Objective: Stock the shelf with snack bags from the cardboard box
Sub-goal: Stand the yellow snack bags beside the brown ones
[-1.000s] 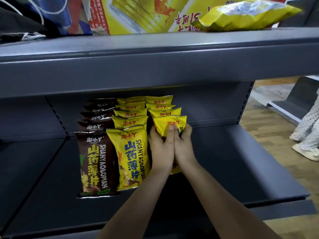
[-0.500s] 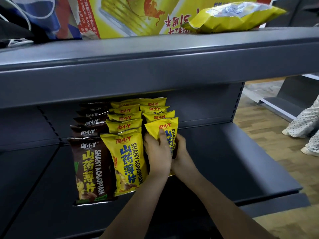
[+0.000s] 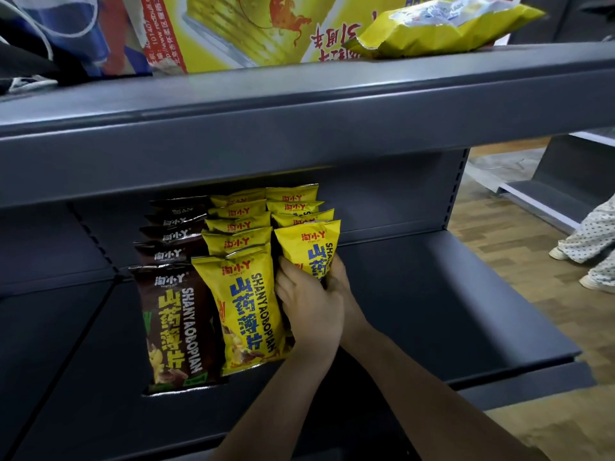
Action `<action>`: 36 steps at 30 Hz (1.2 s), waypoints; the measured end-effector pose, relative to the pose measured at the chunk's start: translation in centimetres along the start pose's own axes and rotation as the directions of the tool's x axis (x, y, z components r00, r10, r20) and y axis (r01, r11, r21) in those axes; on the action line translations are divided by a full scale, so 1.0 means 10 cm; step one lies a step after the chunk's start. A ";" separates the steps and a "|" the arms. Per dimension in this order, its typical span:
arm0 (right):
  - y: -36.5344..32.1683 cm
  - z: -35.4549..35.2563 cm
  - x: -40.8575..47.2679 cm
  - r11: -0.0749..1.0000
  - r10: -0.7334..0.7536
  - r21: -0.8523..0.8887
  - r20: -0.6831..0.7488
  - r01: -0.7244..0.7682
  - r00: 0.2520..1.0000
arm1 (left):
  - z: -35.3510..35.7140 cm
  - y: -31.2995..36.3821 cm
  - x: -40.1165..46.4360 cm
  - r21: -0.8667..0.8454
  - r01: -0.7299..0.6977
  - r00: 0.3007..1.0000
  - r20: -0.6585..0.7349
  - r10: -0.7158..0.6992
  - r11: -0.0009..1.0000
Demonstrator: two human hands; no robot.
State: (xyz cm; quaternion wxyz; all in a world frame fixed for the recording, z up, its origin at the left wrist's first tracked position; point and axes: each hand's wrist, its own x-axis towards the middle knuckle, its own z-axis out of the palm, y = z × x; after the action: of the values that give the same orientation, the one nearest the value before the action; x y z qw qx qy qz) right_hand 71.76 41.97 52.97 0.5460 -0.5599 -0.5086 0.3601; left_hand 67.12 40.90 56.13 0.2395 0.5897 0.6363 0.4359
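Three rows of snack bags stand on the dark grey shelf [image 3: 449,304]: a brown row [image 3: 176,324] on the left, a yellow row [image 3: 246,307] in the middle, and a yellow row on the right. The front bag of the right row [image 3: 309,244] is upright between both hands. My left hand [image 3: 309,307] covers its lower front, fingers curled round its left side. My right hand [image 3: 339,277] grips its right edge, mostly hidden behind the left hand. The bag's lower half is hidden.
The upper shelf [image 3: 299,104] overhangs close above, carrying a yellow printed carton [image 3: 253,24] and a loose yellow bag [image 3: 442,24]. Bare shelf lies right of the rows. At the far right, a person's legs [image 3: 589,241] stand on the wood floor, with another shelf unit [image 3: 559,181] beyond.
My hands slid down from the top of the front right bag to its lower half, uncovering its printed face. The view shifted slightly left.
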 end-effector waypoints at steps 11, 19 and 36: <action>0.14 -0.21 0.01 0.979 -0.077 -0.174 0.161 0.105 0.984 | 0.00 -0.11 0.05 -0.042 -0.024 0.999 0.044 0.026 0.999; 0.07 -0.15 -0.05 0.969 -0.021 -0.244 0.080 0.039 0.997 | -0.11 -0.08 -0.27 -0.041 -0.127 0.992 0.006 0.127 0.991; -0.29 -0.84 -0.57 0.854 -0.115 -0.488 0.164 0.182 0.980 | -0.34 0.12 -0.82 0.099 -0.333 0.938 0.140 0.318 0.938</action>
State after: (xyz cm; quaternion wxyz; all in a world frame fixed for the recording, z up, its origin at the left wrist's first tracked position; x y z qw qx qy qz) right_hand 78.01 34.09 56.11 0.3746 -0.6168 -0.6603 0.2081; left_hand 66.55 32.03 57.15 0.1662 0.7259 0.5393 0.3931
